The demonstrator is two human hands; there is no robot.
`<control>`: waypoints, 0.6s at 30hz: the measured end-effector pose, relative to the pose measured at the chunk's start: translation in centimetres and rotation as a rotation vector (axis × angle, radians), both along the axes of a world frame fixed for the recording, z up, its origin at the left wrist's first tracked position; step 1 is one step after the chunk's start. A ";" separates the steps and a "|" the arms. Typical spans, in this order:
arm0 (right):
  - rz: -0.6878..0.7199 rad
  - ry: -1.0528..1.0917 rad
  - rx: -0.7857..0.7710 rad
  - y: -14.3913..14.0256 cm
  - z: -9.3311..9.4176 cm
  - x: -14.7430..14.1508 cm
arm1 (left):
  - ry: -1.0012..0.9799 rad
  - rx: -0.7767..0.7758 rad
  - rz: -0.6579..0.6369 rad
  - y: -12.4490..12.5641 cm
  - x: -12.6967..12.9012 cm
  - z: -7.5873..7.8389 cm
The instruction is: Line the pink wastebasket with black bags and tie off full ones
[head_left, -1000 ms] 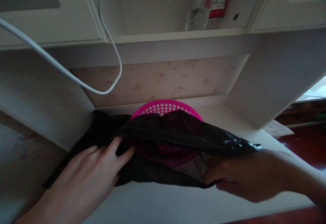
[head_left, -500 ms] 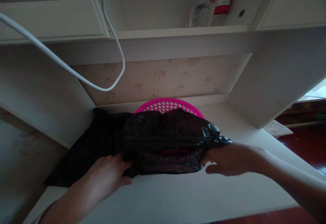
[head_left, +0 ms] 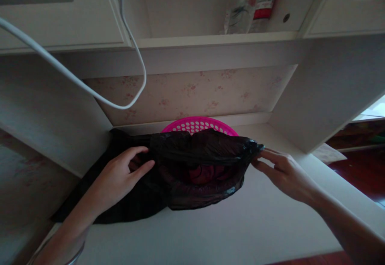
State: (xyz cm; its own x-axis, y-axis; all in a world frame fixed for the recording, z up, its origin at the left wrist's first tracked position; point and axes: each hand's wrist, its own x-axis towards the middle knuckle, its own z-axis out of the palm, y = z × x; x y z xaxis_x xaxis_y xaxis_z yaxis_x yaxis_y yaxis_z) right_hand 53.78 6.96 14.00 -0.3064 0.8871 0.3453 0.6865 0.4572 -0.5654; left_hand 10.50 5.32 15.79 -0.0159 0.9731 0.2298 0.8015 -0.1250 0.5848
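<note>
A black plastic bag (head_left: 198, 152) is spread over a pink perforated basket (head_left: 198, 124) that lies on a white desk (head_left: 216, 225). Through the bag's mouth I see pink inside. My left hand (head_left: 120, 176) pinches the bag's left edge between thumb and fingers. My right hand (head_left: 282, 170) is at the bag's right tip, fingers stretched out and touching the plastic. More of the black plastic (head_left: 114, 184) trails to the left along the desk.
A white cable (head_left: 90, 90) hangs in a loop from the upper left. White cupboards and a shelf with packets (head_left: 252, 4) are above. A white side panel (head_left: 325, 92) stands right of the basket. Floral wallpaper covers the back wall; dark red floor lies at the right.
My right hand has loosened from a grip on the bag's right end to extended fingers at its tip. My left hand moved up along the left edge. The bag's mouth shows more pink.
</note>
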 end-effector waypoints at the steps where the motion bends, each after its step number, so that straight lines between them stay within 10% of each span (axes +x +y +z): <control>1: -0.076 0.060 0.006 0.2 -0.3 0.1 | 0.009 0.036 0.003 0.3 0.4 -0.2; 9: -0.212 0.114 0.194 2.9 -1.2 -0.5 | -0.050 0.220 -0.069 4.2 1.4 -0.3; 13: -0.163 0.153 0.241 5.0 -1.0 -0.8 | -0.407 -0.014 -0.009 6.8 1.2 0.3; 18: -0.361 0.522 -0.102 8.2 -0.9 -1.8 | -0.703 -0.191 0.034 9.9 1.3 -0.9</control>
State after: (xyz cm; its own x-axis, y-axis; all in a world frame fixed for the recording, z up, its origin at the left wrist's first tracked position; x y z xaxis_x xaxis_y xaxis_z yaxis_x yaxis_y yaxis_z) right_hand 51.95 15.18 13.12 0.2029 0.9392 0.2771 0.4100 0.1755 -0.8950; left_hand 11.79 15.25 14.86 -0.1285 0.9915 -0.0197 0.2300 0.0491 0.9720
